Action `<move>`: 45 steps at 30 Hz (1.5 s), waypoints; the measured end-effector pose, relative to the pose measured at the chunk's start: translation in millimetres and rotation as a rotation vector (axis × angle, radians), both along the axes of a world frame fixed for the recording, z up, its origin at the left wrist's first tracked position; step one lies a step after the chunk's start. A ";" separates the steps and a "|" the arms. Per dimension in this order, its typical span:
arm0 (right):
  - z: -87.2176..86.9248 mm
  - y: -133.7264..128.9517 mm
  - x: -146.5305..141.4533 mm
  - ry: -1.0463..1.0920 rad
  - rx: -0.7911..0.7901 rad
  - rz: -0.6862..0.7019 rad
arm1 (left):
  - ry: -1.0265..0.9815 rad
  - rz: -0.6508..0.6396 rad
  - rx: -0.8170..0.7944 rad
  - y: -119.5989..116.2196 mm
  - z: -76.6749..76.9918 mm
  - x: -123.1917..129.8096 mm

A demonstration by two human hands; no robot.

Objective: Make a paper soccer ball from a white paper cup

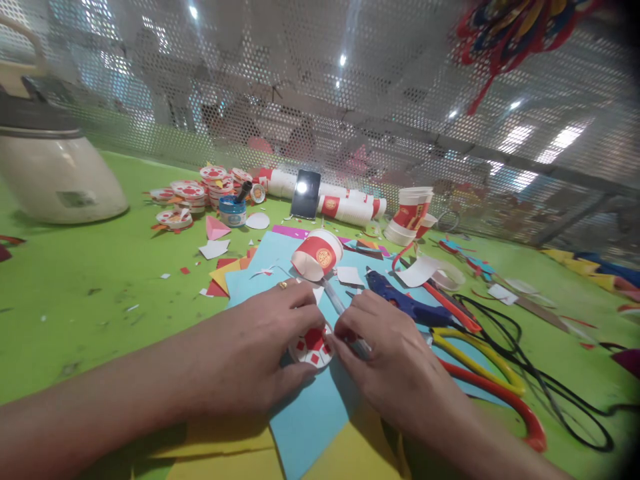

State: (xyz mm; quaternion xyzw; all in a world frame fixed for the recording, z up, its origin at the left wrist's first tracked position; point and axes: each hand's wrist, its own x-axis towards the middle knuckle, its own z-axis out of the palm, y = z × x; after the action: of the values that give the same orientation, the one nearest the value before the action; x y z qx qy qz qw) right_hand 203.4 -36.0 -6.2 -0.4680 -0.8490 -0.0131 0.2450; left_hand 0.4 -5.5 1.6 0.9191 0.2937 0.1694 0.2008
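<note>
My left hand is closed around a small round white paper piece with red patches, thumb below it and fingers over the top. At its right edge my right hand is closed in a pinch; anything between those fingertips is hidden. The piece is over light blue paper. Just beyond it a cut red and white paper cup lies on its side. A glue gun rests right of the cup. Scissors with yellow and red handles are beside my right hand.
A beige kettle stands far left. Finished-looking turtle-like paper pieces, a blue jar, a phone and stacked paper cups line the back, before a perforated metal screen. A black cord loops at right.
</note>
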 end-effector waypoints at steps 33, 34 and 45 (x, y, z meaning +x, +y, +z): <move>5.6 -5.0 1.4 0.040 -0.127 -0.047 | -0.014 -0.010 -0.012 -1.1 0.6 -1.8; 5.5 -5.2 0.1 0.030 -0.124 -0.049 | -0.011 -0.010 -0.012 -0.9 0.8 -1.6; 10.2 -0.1 -11.4 -0.010 -0.235 -0.145 | -0.011 -0.012 0.013 -0.5 0.4 -0.7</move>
State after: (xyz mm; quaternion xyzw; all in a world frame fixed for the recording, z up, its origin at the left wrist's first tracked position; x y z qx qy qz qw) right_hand 192.0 -36.1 4.0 -0.5535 -0.8099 0.0663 0.1827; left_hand -0.3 -5.9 2.0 0.9212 0.2859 0.1752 0.1975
